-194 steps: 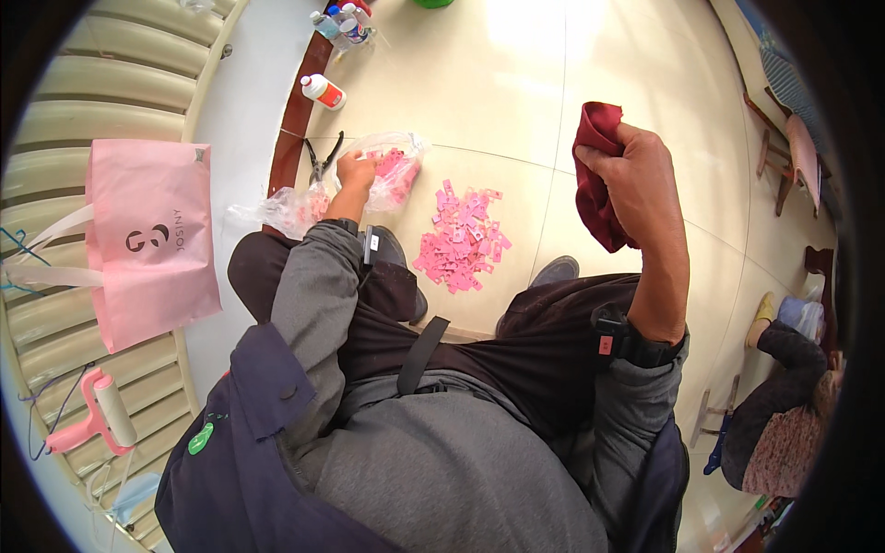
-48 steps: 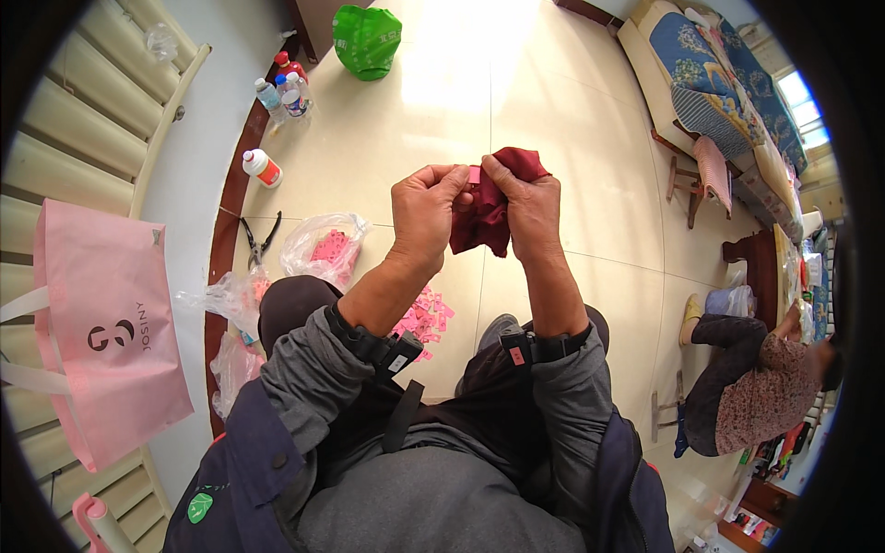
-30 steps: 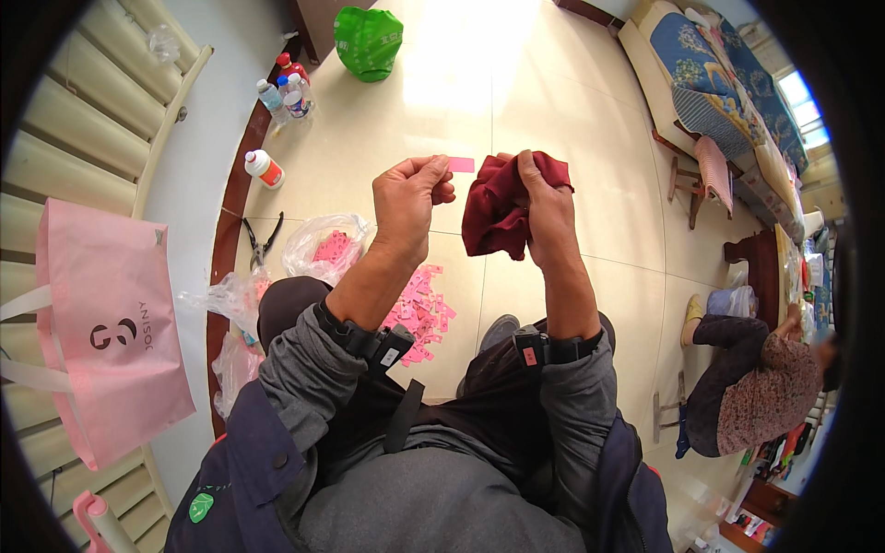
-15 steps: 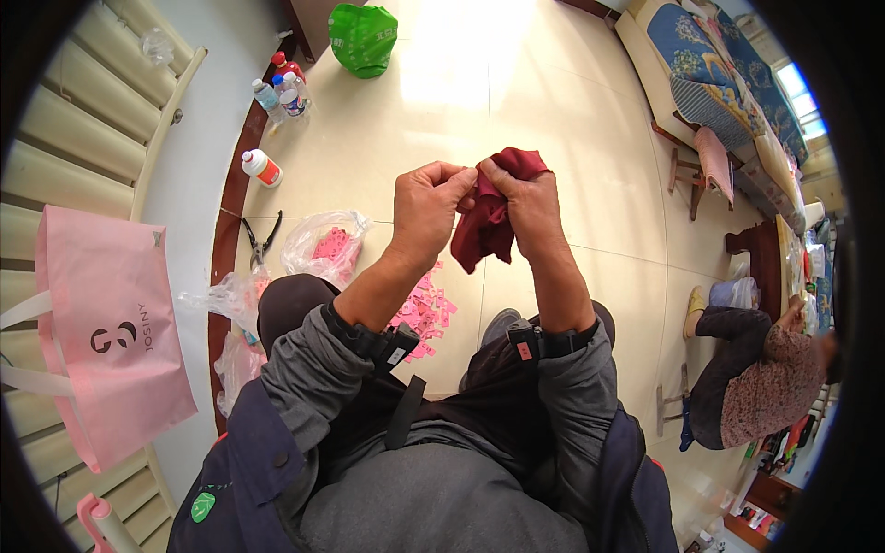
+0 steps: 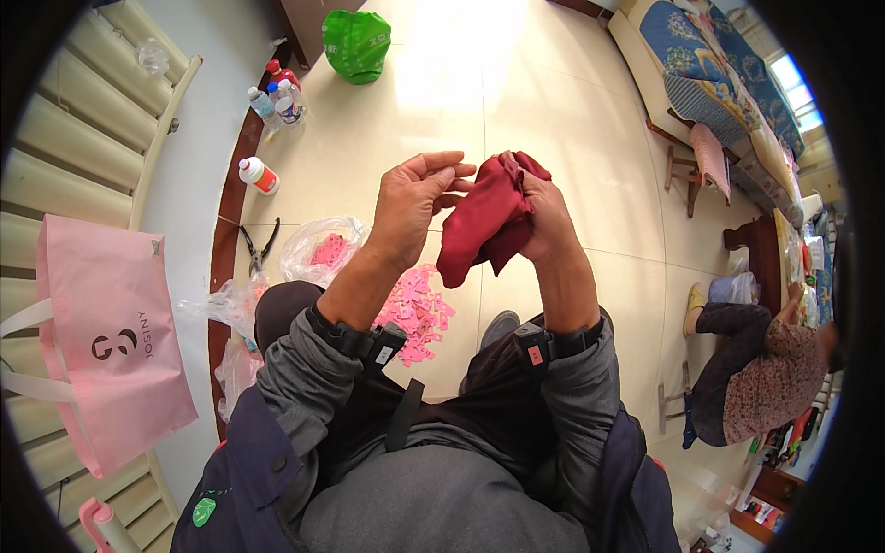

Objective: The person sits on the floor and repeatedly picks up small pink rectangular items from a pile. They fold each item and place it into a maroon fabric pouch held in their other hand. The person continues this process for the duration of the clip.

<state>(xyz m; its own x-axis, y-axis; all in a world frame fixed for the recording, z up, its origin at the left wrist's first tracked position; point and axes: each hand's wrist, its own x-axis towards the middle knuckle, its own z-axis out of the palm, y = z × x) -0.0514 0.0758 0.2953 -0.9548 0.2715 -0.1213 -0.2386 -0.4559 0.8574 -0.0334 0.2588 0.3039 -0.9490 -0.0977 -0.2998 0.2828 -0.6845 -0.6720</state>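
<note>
A dark red piece of cloth [image 5: 479, 221] hangs in folds from my right hand [image 5: 548, 219], whose fingers are closed round its upper right part. Just to the left of the cloth is my left hand [image 5: 412, 205], its fingers parted and the tips close to the cloth's edge. Nothing shows between those fingers. Below my hands, on the floor between my legs, lies a loose heap of small pink tags [image 5: 415, 318]. An open clear plastic bag [image 5: 300, 241] with more pink pieces in it rests by my left knee.
Black-handled pliers [image 5: 261, 249] lie by the left wall, near a white bottle [image 5: 258, 175] and several other bottles. A green bag [image 5: 357, 46] stands farther off. A pink tote bag [image 5: 115, 341] hangs at left. Another person [image 5: 770, 378] sits at right.
My left hand has drawn away from the cloth and opened its fingers. The cloth has swung leftward and spread out, still held in my right hand.
</note>
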